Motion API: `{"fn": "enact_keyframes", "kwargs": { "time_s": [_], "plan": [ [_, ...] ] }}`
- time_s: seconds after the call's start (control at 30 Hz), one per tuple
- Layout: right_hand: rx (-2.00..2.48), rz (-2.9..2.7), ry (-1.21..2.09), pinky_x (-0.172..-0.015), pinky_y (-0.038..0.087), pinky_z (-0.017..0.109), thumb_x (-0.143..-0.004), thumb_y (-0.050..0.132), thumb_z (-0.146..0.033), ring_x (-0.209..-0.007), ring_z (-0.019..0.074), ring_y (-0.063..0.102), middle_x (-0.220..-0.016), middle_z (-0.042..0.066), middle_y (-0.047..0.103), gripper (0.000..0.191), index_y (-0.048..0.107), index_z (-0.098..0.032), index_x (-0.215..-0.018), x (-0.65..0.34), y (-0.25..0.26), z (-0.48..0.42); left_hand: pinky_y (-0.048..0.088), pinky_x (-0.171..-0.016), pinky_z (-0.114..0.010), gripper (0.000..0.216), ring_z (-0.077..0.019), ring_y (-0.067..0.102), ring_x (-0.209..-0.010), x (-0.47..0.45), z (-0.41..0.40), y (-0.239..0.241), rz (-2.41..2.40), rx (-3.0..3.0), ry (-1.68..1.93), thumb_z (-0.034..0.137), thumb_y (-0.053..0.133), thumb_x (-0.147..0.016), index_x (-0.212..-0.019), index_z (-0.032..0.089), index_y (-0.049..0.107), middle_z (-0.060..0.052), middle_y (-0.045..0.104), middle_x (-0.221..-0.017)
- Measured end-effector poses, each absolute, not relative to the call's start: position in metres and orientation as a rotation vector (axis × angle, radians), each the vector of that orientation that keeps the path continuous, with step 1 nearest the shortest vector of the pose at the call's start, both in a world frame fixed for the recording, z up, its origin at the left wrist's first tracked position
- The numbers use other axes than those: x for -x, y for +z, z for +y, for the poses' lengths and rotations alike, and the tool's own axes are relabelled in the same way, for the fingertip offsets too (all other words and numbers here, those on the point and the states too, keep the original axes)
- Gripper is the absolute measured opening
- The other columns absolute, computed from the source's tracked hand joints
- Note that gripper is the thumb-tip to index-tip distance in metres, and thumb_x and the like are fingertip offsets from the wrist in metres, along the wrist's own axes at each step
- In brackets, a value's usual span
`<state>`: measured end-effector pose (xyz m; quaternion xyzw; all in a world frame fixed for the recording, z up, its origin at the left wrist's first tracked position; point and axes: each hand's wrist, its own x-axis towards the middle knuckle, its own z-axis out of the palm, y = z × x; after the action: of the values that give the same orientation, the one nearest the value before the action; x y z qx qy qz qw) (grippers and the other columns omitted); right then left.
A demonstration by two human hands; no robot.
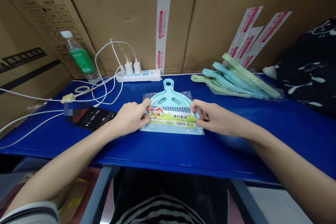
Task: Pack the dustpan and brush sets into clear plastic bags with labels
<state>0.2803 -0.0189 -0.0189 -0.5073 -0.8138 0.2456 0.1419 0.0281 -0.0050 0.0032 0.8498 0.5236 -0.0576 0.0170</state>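
Note:
A light blue dustpan and brush set (170, 101) in a clear plastic bag lies on the blue table in front of me, its round handle loop pointing away. Across its middle runs a printed label (170, 117) with red mushrooms and a barcode. My left hand (132, 113) pinches the set's left edge between thumb and curled fingers. On the opposite edge my right hand (210, 114) grips it the same way. Several more bagged dustpan sets (236, 80), pale green and light blue, are piled at the back right.
At the left are a phone (96, 118) showing a timer, looping white cables (106, 73) and a tilted plastic bottle (83, 59). A power strip (147, 75) stands against the cardboard wall (126, 17). A dark patterned bag (312, 66) sits far right. The table's front edge (168, 168) is close to my body.

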Motion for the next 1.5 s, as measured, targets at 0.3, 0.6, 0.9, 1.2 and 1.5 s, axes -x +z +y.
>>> {"fn": "enact_keyframes", "kwargs": {
  "time_s": [0.3,0.6,0.9,1.2,1.5],
  "plan": [
    [1.484,-2.366,0.734,-0.052,0.031,0.026,-0.071,0.047,-0.016,-0.052,0.0126,0.043,-0.056,-0.007,0.043,0.012,0.04,-0.024,-0.077,-0.2794,-0.0186,-0.0183,0.035,-0.057,-0.028,0.015,-0.0198,0.061,-0.062,-0.0274,-0.0043,0.002,1.61,-2.679,-0.248,0.018,0.044,-0.082,-0.096,0.02,0.049,0.002,0.061,-0.063],
    [1.406,-2.378,0.833,-0.052,0.031,0.026,-0.082,0.041,-0.029,-0.053,0.0126,0.04,-0.056,-0.006,0.042,0.006,0.044,-0.023,-0.079,-0.2838,-0.018,-0.0172,0.035,-0.055,-0.028,0.015,-0.0198,0.061,-0.061,-0.027,-0.0059,0.0008,1.615,-2.764,-0.327,0.023,0.042,-0.083,-0.093,0.018,0.052,-0.002,0.064,-0.067],
    [1.418,-2.388,0.879,-0.053,0.033,0.028,-0.083,0.042,-0.053,-0.055,0.0135,0.042,-0.058,-0.004,0.046,0.031,0.045,-0.023,-0.079,-0.2839,-0.014,-0.0197,0.035,-0.054,-0.028,0.017,-0.0196,0.061,-0.06,-0.027,-0.0049,-0.0002,1.623,-2.784,-0.323,0.023,0.04,-0.083,-0.093,0.018,0.053,-0.001,0.062,-0.065],
    [1.446,-2.427,0.807,-0.052,0.034,0.027,-0.071,0.048,-0.022,-0.053,0.0146,0.046,-0.055,-0.005,0.047,0.011,0.043,-0.024,-0.081,-0.2816,-0.0158,-0.0206,0.035,-0.054,-0.026,0.013,-0.0171,0.059,-0.059,-0.0271,-0.0062,0.0012,1.604,-2.754,-0.282,0.023,0.044,-0.081,-0.089,0.019,0.052,-0.001,0.065,-0.069],
    [1.429,-2.39,0.784,-0.051,0.033,0.026,-0.076,0.044,-0.025,-0.053,0.0133,0.044,-0.056,-0.005,0.046,0.002,0.043,-0.024,-0.076,-0.2812,-0.0164,-0.019,0.034,-0.054,-0.03,0.017,-0.0209,0.061,-0.06,-0.0271,-0.0059,0.0006,1.598,-2.775,-0.334,0.021,0.041,-0.083,-0.094,0.017,0.054,-0.003,0.066,-0.071]
  ]
}}
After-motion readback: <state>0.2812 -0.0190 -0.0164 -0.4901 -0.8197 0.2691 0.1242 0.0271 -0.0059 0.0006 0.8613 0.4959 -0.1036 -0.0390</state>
